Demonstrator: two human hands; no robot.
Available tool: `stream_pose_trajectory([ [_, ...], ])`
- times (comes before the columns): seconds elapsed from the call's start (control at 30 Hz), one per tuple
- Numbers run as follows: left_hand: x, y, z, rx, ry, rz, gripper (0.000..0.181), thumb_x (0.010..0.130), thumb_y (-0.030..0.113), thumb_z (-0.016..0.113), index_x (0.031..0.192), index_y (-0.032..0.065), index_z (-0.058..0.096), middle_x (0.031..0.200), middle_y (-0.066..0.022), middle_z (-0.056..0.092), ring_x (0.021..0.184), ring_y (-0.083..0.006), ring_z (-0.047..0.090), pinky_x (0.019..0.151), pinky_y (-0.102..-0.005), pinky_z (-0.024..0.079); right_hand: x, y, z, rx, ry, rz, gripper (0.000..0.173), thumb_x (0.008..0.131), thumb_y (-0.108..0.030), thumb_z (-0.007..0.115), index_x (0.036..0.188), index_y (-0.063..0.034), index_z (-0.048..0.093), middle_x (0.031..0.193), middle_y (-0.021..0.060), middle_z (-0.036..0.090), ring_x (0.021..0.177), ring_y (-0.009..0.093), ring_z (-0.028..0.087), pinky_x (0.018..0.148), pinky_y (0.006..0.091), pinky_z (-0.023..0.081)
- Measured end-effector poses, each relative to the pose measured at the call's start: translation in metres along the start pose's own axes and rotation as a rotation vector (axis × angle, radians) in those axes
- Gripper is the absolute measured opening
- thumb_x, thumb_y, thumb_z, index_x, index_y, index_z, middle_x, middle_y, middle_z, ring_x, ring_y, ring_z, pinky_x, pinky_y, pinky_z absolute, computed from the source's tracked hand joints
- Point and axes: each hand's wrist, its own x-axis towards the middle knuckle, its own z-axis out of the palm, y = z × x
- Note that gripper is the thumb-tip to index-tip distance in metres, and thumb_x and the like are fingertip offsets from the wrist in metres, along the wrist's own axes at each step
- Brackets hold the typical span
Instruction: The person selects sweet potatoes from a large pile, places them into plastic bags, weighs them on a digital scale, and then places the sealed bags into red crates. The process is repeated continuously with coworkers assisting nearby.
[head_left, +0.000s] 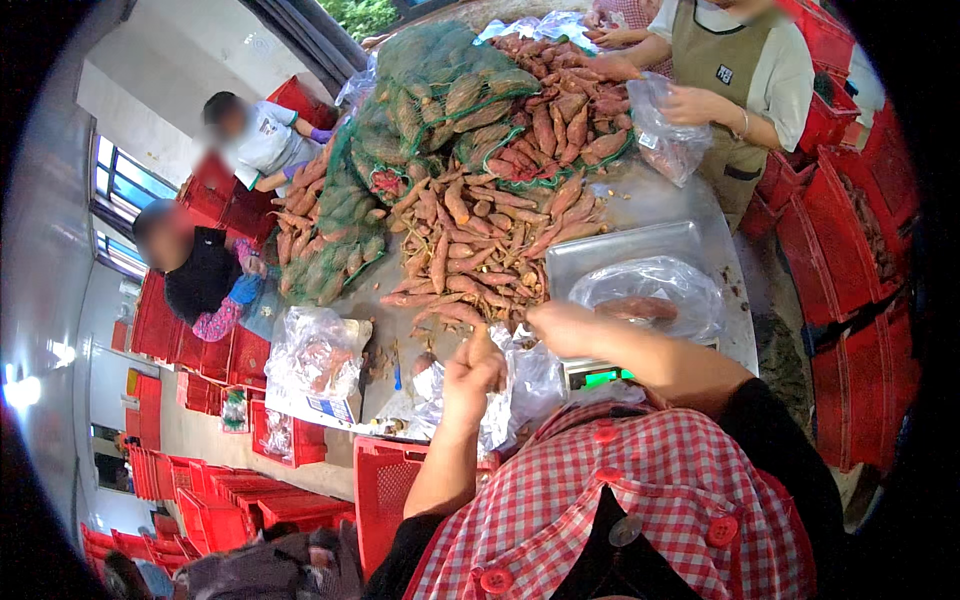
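Note:
My left hand (472, 371) is curled at the near edge of a metal table, its fingers around what looks like a small sweet potato (480, 343). My right hand (562, 328) is motion-blurred at the near right edge of a heap of reddish sweet potatoes (469, 247); whether it holds anything is hidden. Crumpled clear plastic bags (536, 382) lie between my forearms. Right of my right hand, a weighing scale with a metal tray (622, 238) bears an opened clear plastic bag (682, 289) with a sweet potato (637, 307) in it.
Green mesh sacks (442, 82) of sweet potatoes stand behind the heap. At left, a filled plastic bag (315, 352) rests on another scale. A co-worker (712, 82) at right holds a bag; two people (270, 139) (202, 274) work at left. Red plastic crates (840, 232) are stacked around the table.

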Motion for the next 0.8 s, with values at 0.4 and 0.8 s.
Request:
stream_pose_trajectory([
  [0.4, 0.037, -0.008, -0.027, -0.885, 0.118, -0.015, 0.04, 0.084, 0.023, 0.067, 0.118, 0.007, 0.052, 0.11, -0.0053, 0.061, 0.102, -0.0168, 0.057, 0.086, -0.0275, 0.049, -0.002, -0.027, 0.02, 0.215, 0.456, -0.178, 0.031, 0.079, -0.002, 0.053, 0.109, 0.0029, 0.048, 0.107, 0.025, 0.054, 0.096, 0.043, 0.054, 0.079, 0.0455, 0.046],
  [0.8, 0.021, -0.027, -0.026, -1.049, 0.074, -0.043, 0.038, 0.086, 0.02, 0.063, 0.118, 0.0043, 0.052, 0.113, -0.006, 0.061, 0.104, -0.0181, 0.058, 0.089, -0.0296, 0.05, 0.004, -0.048, 0.031, 0.136, 0.66, -0.311, 0.03, 0.069, 0.006, 0.053, 0.099, 0.0033, 0.049, 0.098, 0.0223, 0.05, 0.088, 0.043, 0.052, 0.072, 0.0463, 0.045],
])
